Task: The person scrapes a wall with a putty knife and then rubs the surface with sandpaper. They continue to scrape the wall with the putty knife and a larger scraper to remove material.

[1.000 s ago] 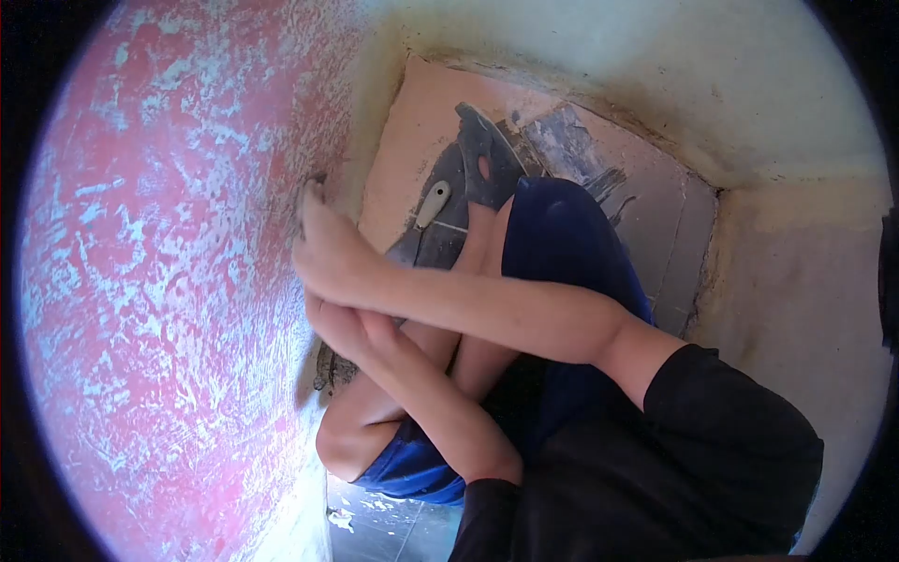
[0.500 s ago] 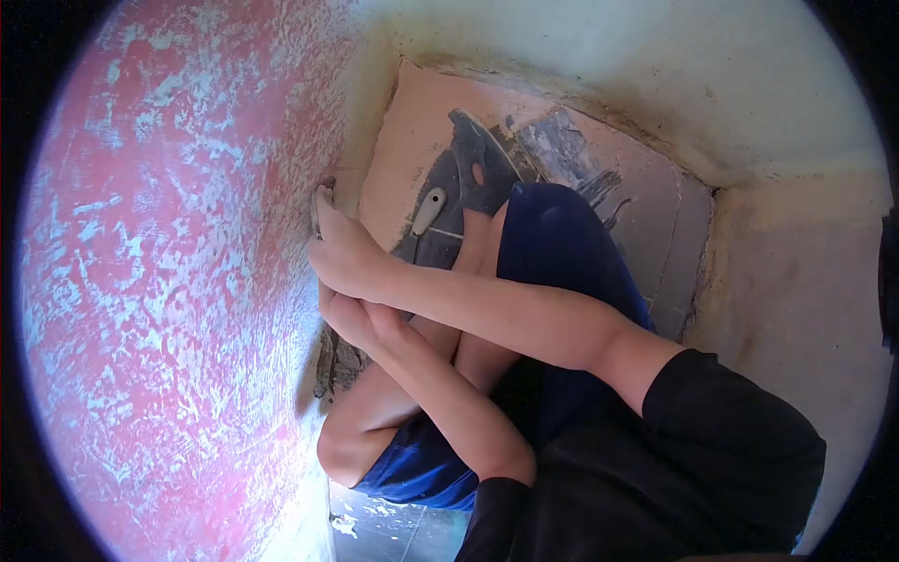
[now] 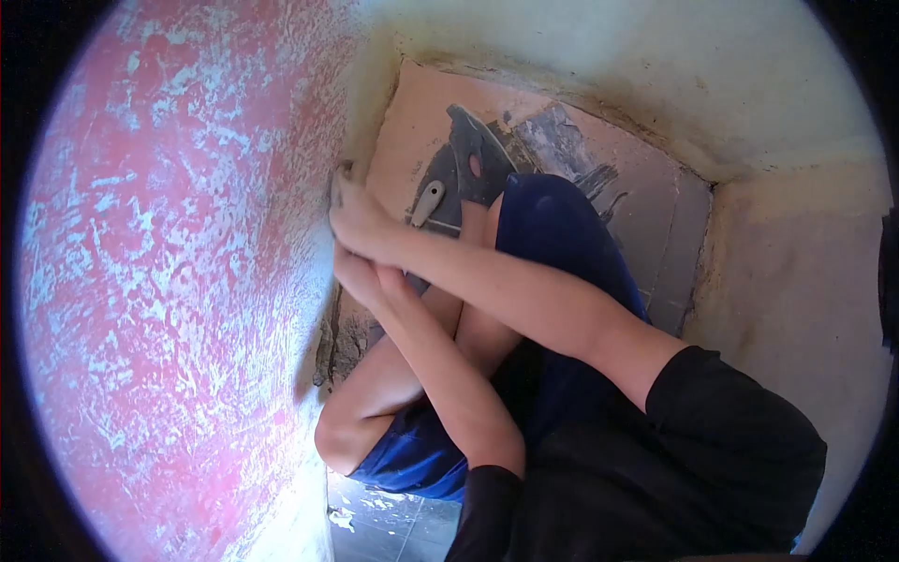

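Up against the pink, patchy wall [image 3: 187, 281], my right hand [image 3: 361, 223] is closed, its fingers curled towards the surface. A small dark bit shows at its fingertips, too little to name. Just below, my left hand [image 3: 358, 273] lies close under the right hand and wrist. Its fingers are hidden behind the right hand, so their grip does not show. On the floor near my foot lies a tool with a pale handle [image 3: 429, 200] that has a hole at its end. Its other end is hard to make out.
My foot wears a dark shoe [image 3: 476, 155] in the corner. Pinkish dust [image 3: 412, 103] covers part of the grey floor tiles [image 3: 646, 239]. Crumbled debris [image 3: 346, 345] lies at the wall's base beside my bent knee [image 3: 342, 436]. Pale walls [image 3: 637, 66] enclose the corner.
Both hands have moved together a little up and to the right in the picture, along the wall. The pale-handled tool stays on the floor.
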A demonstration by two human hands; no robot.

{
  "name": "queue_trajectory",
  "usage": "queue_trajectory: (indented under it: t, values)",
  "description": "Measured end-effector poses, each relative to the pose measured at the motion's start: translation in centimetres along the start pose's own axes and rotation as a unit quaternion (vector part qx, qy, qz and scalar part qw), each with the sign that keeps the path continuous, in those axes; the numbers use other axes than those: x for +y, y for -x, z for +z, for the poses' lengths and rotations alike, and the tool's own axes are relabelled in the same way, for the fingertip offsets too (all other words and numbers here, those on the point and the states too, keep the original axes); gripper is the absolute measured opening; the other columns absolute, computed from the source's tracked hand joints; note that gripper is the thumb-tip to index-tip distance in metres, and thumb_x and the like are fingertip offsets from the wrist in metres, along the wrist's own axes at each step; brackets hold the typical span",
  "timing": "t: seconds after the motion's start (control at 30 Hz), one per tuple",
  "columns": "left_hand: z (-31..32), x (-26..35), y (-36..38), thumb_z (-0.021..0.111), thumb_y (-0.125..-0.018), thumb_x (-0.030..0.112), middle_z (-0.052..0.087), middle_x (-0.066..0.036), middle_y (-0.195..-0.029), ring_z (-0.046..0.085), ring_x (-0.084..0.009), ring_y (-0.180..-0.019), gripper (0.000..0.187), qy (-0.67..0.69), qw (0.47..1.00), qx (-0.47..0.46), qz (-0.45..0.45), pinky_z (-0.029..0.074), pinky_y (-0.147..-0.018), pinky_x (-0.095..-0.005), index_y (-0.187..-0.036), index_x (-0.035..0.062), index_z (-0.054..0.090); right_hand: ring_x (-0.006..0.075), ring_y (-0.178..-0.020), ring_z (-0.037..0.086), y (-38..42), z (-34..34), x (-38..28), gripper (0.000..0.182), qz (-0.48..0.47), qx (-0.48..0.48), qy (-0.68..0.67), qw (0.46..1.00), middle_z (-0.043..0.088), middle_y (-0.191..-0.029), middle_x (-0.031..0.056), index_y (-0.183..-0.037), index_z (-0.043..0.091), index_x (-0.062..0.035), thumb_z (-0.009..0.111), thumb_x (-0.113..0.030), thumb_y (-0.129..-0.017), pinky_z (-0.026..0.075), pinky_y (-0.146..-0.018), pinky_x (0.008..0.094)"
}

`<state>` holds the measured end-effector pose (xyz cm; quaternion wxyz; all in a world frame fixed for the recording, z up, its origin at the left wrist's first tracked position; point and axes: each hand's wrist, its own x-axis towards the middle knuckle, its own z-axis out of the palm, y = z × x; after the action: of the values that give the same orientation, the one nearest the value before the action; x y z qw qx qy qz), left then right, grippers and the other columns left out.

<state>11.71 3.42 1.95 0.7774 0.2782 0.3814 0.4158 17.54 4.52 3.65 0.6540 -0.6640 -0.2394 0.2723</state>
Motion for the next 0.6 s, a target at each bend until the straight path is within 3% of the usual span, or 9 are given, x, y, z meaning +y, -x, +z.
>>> queue_trajectory:
  t: [0.13, 0.23, 0.3, 0.33, 0.4, 0.43, 0.47, 0.53, 0.6]
  values:
    - [-1.1, 0.4, -0.9, 0.036, -0.1, 0.01, 0.054, -0.026, -0.131, 0.056, -0.0355, -0.122, 0.042, 0.113, 0.993, -0.025, -0.004, 0.048, -0.105, -0.0466, -0.135, -0.0108, 0.044, 0.0548, -0.109, 0.059, -0.3, 1.2, 0.8, 0.055, -0.01, -0.01, 0.035, 0.999, 0.06, -0.106, 0.0437, -0.13, 0.04, 0.0209, 0.05, -0.004, -0.081, 0.046, -0.095, 0.0526]
    - [-0.6, 0.2, -1.6, 0.035, -0.1, 0.008, 0.056, -0.026, -0.13, 0.057, -0.0348, -0.12, 0.04, 0.09, 0.995, -0.045, -0.015, 0.049, -0.103, -0.0465, -0.133, -0.0115, 0.046, 0.055, -0.107, 0.059, -1.5, 1.8, 1.9, 0.053, -0.057, 0.086, 0.085, 0.991, 0.06, -0.107, 0.0435, -0.127, 0.042, 0.0215, 0.05, -0.003, -0.081, 0.047, -0.095, 0.0526]
    - [0.5, -1.5, -4.1, 0.034, -0.099, 0.006, 0.057, -0.025, -0.129, 0.058, -0.0343, -0.12, 0.039, 0.075, 0.995, 0.029, -0.053, 0.049, -0.104, -0.0461, -0.13, -0.0122, 0.048, 0.0549, -0.106, 0.06, -4.1, -0.6, 1.1, 0.054, 0.159, -0.006, -0.045, 0.986, 0.06, -0.109, 0.0432, -0.128, 0.041, 0.0212, 0.05, -0.004, -0.081, 0.047, -0.096, 0.0521]
    - [0.2, -1.6, -4.6, 0.034, -0.099, 0.006, 0.057, -0.025, -0.129, 0.058, -0.0343, -0.12, 0.039, 0.074, 0.996, 0.025, -0.05, 0.049, -0.104, -0.0461, -0.13, -0.0122, 0.048, 0.0549, -0.106, 0.06, -4.3, -1.0, 0.5, 0.054, 0.154, -0.004, -0.047, 0.987, 0.06, -0.109, 0.0432, -0.128, 0.041, 0.0212, 0.05, -0.004, -0.081, 0.047, -0.096, 0.0521]
    - [-0.8, -1.9, -5.3, 0.035, -0.1, 0.007, 0.058, -0.023, -0.127, 0.059, -0.0333, -0.118, 0.038, -0.044, 0.998, -0.023, -0.04, 0.049, -0.104, -0.0439, -0.128, -0.0126, 0.05, 0.0549, -0.106, 0.06, -4.2, -1.4, 0.2, 0.054, 0.186, -0.008, -0.016, 0.982, 0.06, -0.109, 0.0432, -0.128, 0.039, 0.0211, 0.05, -0.004, -0.082, 0.046, -0.097, 0.0517]
    - [-2.1, -2.0, -4.6, 0.036, -0.1, 0.009, 0.059, -0.023, -0.125, 0.06, -0.0322, -0.117, 0.038, -0.202, 0.977, -0.057, 0.041, 0.05, -0.103, -0.042, -0.129, -0.0128, 0.05, 0.0549, -0.106, 0.06, -3.3, -0.7, 0.3, 0.054, 0.187, -0.012, -0.019, 0.982, 0.06, -0.109, 0.0432, -0.128, 0.039, 0.0211, 0.05, -0.004, -0.082, 0.046, -0.097, 0.0517]
    - [-2.4, -1.3, -3.2, 0.036, -0.1, 0.009, 0.059, -0.023, -0.125, 0.06, -0.0322, -0.117, 0.038, -0.203, 0.976, -0.059, 0.044, 0.05, -0.103, -0.042, -0.129, -0.0128, 0.05, 0.0551, -0.107, 0.059, -2.4, 0.2, 0.8, 0.057, 0.119, -0.033, 0.012, 0.992, 0.059, -0.11, 0.0442, -0.131, 0.037, 0.0216, 0.05, -0.005, -0.082, 0.046, -0.097, 0.0519]
    - [-1.7, 0.3, 0.6, 0.038, -0.1, 0.01, 0.059, -0.023, -0.125, 0.06, -0.0316, -0.117, 0.037, 0.037, 0.998, 0.01, 0.054, 0.051, -0.102, -0.0419, -0.127, -0.0131, 0.05, 0.0553, -0.108, 0.059, -0.3, 1.3, 1.1, 0.06, 0.057, -0.046, 0.047, 0.996, 0.058, -0.11, 0.0452, -0.134, 0.034, 0.022, 0.05, -0.005, -0.083, 0.046, -0.098, 0.052]
    - [0.4, 1.7, 2.5, 0.037, -0.1, 0.009, 0.058, -0.024, -0.126, 0.06, -0.0319, -0.118, 0.037, -0.047, 0.997, 0.009, 0.065, 0.05, -0.102, -0.043, -0.127, -0.0132, 0.05, 0.0556, -0.113, 0.056, 1.2, 2.2, 0.8, 0.066, -0.002, -0.052, 0.017, 0.999, 0.055, -0.113, 0.0476, -0.139, 0.029, 0.0225, 0.05, -0.005, -0.083, 0.045, -0.099, 0.0524]
